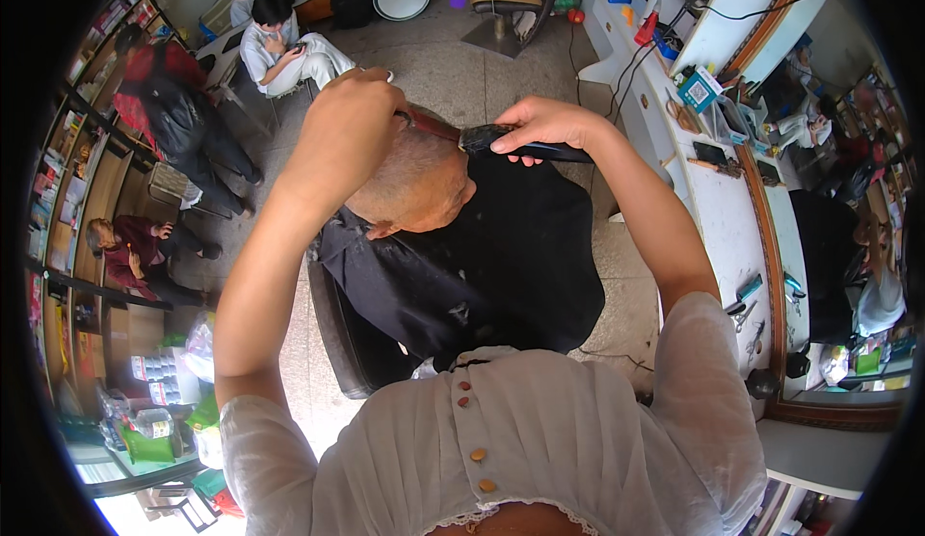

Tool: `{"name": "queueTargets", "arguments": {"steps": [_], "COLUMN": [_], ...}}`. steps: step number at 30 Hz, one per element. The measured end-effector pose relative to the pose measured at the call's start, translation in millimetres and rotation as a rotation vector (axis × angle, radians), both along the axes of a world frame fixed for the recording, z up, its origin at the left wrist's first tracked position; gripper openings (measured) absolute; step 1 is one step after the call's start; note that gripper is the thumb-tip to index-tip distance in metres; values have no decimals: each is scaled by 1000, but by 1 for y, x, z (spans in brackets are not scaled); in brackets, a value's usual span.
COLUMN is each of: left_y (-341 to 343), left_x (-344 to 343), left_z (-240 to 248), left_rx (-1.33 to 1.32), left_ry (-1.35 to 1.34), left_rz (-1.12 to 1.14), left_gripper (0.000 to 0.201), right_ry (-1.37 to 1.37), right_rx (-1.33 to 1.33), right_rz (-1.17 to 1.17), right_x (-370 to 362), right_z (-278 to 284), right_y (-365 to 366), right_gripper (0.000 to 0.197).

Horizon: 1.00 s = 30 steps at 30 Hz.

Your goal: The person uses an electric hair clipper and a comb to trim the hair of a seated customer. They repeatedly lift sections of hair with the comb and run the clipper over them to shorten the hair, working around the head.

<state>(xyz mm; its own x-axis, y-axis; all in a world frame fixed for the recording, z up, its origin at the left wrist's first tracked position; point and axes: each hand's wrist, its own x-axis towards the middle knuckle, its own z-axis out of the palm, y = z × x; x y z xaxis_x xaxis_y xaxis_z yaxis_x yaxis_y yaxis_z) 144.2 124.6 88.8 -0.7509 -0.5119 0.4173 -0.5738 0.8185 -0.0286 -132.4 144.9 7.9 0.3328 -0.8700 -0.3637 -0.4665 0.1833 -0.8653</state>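
A person sits before me under a black barber cape (501,266), with bits of cut hair on it. Over the top of that person's close-cropped head (409,184), my left hand (349,122) is closed on one end of a reddish-brown comb (431,124); its fingers are partly hidden behind the back of the hand. My right hand (544,124) grips a black hair clipper (554,151) from the right side. The clipper's blade end meets the comb's far end, just above the front of the head.
Along the right runs a white counter (718,218) with scissors (742,316), cords and tools, below a wood-framed mirror (838,276). An empty barber chair (506,1) stands ahead. Several people sit or stand at the left, near shelves (72,170) and bagged goods.
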Motion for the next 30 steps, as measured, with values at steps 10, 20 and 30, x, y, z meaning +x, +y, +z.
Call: {"name": "queueTargets", "arguments": {"steps": [10,20,30], "left_y": [3,-7,-16], "left_x": [0,3,2], "left_z": [3,12,4], "left_rx": [4,175,65], "left_ry": [3,12,1], "left_rz": [8,55,68], "left_gripper": [22,13,16], "right_ry": [-122,-86,-19], "right_rx": [-56,48,45], "right_rz": [6,50,104], "right_x": [12,-6,2], "right_z": [6,0,10], "right_y": [-12,-14,-34], "right_gripper": [36,29,33]}}
